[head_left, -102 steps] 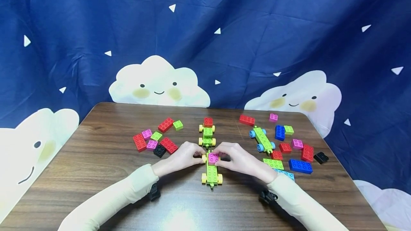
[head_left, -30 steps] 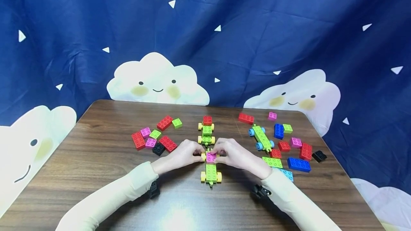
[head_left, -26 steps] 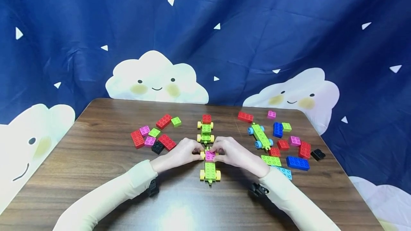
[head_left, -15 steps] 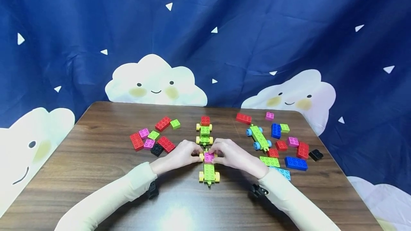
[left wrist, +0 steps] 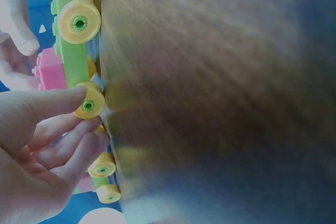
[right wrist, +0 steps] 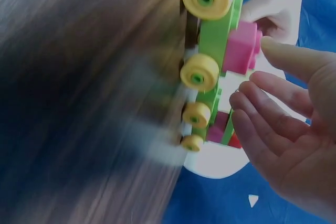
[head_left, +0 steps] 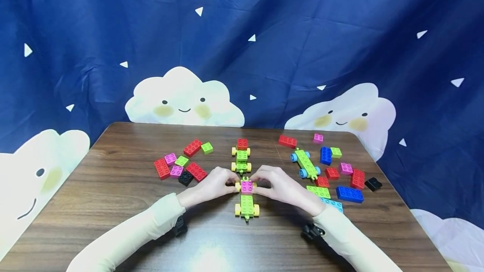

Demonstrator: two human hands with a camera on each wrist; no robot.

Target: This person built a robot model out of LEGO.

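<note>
A green toy car base with yellow wheels stands on the table in front of me, a pink brick seated on its far half. My left hand holds the base at its far left wheel, thumb against the wheel and fingers curled beside it. On the other side, my right hand hovers by the pink brick. Its thumb is close to the brick's studs, and its fingers are loosely bent with nothing between them. Just beyond stands another yellow-wheeled car carrying green and red bricks.
Red, pink, green and black bricks lie at the left. A green base with blue wheels stands at the right among several loose bricks, including a long blue brick. A patterned blue curtain hangs behind the table.
My right fingers have come off the top of the pink brick and drawn slightly to the right. The brick stays on the base, and my left hand keeps its hold.
</note>
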